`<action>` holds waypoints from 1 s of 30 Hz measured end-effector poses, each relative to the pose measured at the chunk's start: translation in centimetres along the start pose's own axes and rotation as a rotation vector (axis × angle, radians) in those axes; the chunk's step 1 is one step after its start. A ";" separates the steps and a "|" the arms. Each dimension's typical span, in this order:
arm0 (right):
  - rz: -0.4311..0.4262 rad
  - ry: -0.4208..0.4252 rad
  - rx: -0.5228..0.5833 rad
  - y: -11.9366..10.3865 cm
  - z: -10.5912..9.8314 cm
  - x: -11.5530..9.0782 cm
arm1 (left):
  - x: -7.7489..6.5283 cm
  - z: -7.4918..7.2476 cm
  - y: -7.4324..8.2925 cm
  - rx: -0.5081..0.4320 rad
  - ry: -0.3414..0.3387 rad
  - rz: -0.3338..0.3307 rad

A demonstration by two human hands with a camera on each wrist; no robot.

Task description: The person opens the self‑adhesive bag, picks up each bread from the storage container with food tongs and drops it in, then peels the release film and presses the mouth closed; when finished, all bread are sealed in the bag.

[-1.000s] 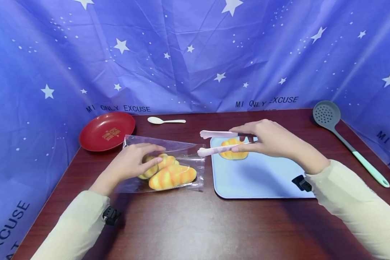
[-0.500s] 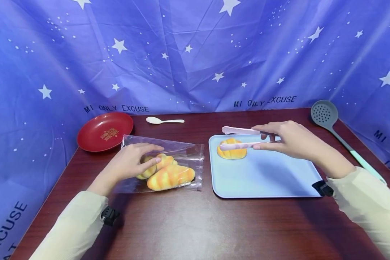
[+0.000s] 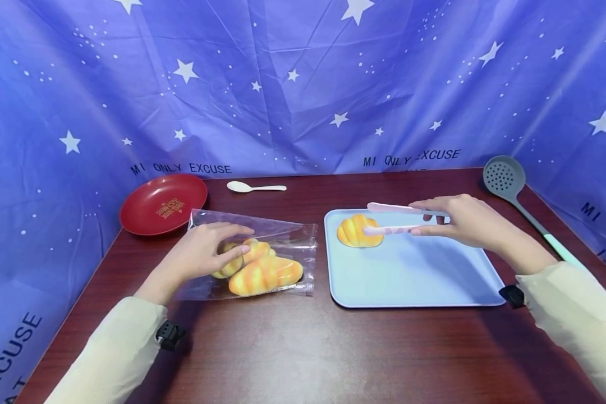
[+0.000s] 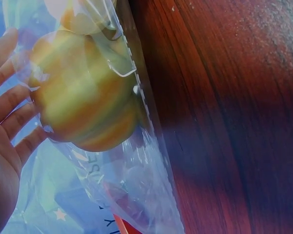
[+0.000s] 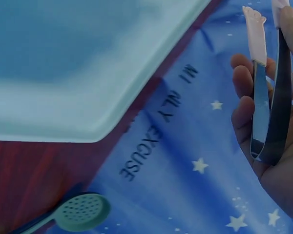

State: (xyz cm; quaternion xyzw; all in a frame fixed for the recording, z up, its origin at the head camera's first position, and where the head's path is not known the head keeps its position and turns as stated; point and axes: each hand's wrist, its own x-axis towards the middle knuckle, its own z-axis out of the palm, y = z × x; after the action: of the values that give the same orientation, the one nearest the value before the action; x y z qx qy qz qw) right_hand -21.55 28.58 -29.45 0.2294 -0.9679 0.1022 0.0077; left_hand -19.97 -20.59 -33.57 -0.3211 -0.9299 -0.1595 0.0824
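My left hand [image 3: 204, 248] lies over a clear plastic bag [image 3: 305, 247] left of centre, its fingers extended against the film beside a bread roll [image 4: 83, 92]. Several striped yellow-orange rolls are inside, including a long one [image 3: 266, 275] at the front. In my right hand [image 3: 464, 219] I grip metal tongs [image 5: 260, 105] with pink paw-shaped tips, which stand apart. In the head view the lower tip overlaps the right side of another bread roll [image 3: 356, 231]. That roll sits at the back left corner of a light blue tray [image 3: 414, 280].
A red plate [image 3: 164, 205] stands at the back left, with a white spoon [image 3: 255, 187] to its right. A grey slotted skimmer [image 3: 505, 177] with a mint handle lies along the right edge of the dark wood table [image 3: 283, 348]. Blue star-print cloth [image 3: 293, 101] hangs behind.
My right hand has moved right with the tongs, whose tips went from near the bag's right end to the roll on the tray. My left hand stays on the bag.
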 end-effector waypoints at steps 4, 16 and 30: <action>0.006 -0.023 -0.003 0.9 1.0 0.4 | 0.0 0.0 0.0 0.002 0.005 0.002; 0.023 -0.060 0.033 1.8 1.9 1.1 | -0.1 0.3 -0.3 0.000 0.012 0.011; 0.038 -0.161 0.082 2.2 2.6 1.9 | -0.1 0.3 -0.3 -0.004 0.004 0.004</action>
State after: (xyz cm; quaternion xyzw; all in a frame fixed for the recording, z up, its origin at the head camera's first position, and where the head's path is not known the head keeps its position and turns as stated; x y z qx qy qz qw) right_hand -24.17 29.18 -32.30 0.2186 -0.9646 0.1230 -0.0816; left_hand -20.08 -20.77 -33.90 -0.3227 -0.9287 -0.1621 0.0838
